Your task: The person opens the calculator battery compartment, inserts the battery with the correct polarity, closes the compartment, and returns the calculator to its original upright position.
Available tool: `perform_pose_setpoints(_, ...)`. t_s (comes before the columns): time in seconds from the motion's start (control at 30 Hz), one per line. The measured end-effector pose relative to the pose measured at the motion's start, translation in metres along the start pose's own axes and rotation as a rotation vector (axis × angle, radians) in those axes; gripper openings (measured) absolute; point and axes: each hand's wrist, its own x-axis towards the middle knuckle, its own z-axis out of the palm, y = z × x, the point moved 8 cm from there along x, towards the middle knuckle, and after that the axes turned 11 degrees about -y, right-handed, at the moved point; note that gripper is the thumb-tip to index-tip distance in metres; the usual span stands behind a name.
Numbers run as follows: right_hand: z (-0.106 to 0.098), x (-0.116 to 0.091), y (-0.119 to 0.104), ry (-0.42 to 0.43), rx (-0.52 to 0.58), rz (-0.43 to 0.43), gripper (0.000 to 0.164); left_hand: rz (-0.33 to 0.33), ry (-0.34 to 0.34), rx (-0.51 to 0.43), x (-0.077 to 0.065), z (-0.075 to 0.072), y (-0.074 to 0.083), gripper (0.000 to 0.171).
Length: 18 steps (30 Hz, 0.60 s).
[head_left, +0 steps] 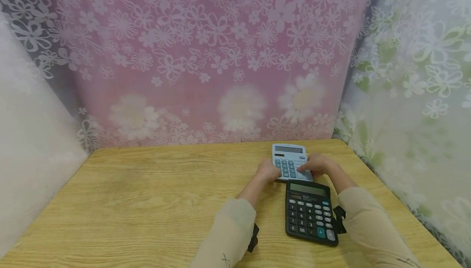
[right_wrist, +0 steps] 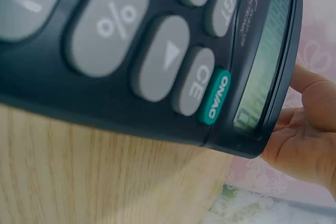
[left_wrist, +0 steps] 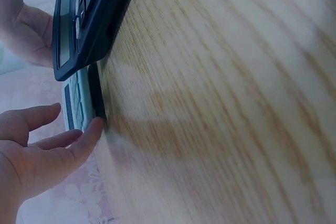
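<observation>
A light blue calculator (head_left: 290, 162) lies near the table's back right edge, its screen end facing away. My left hand (head_left: 268, 170) holds its left side, with the thumb at the edge. In the left wrist view, the fingertips (left_wrist: 98, 124) reach its side close over the tabletop. On the opposite side my right hand (head_left: 317, 165) grips it, the thumb laid over the keys and the other fingers mostly hidden. Directly in front is a black calculator (head_left: 310, 211), between my forearms. It blocks much of the right wrist view and hides part of my right hand there.
The wooden table (head_left: 147, 202) stretches out to the left. A pink flowered curtain (head_left: 206, 55) hangs behind it, with a pale flowered one (head_left: 412, 96) along the right. A black wrist device (head_left: 339, 219) on my right arm sits close beside the black calculator.
</observation>
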Motion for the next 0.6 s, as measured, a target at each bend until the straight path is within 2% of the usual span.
perform_pose_setpoints(0.2, 0.006, 0.001, -0.008, -0.032, -0.012, -0.023, 0.022, -0.011, -0.043, 0.011, -0.001, 0.002, -0.003, 0.018)
perform_pose_setpoints(0.33, 0.006, 0.004, -0.008, -0.012, -0.058, -0.004, 0.026, 0.001, -0.048, 0.041, -0.003, 0.001, 0.0, 0.021)
perform_pose_setpoints(0.43, 0.002, 0.007, -0.008, -0.001, -0.167, -0.006, 0.039, 0.016, -0.067, 0.079, -0.004, 0.001, 0.003, 0.025)
perform_pose_setpoints(0.6, -0.008, 0.0, -0.018, 0.088, -0.417, -0.028, 0.057, 0.055, -0.132, 0.184, -0.007, -0.001, 0.01, 0.042)
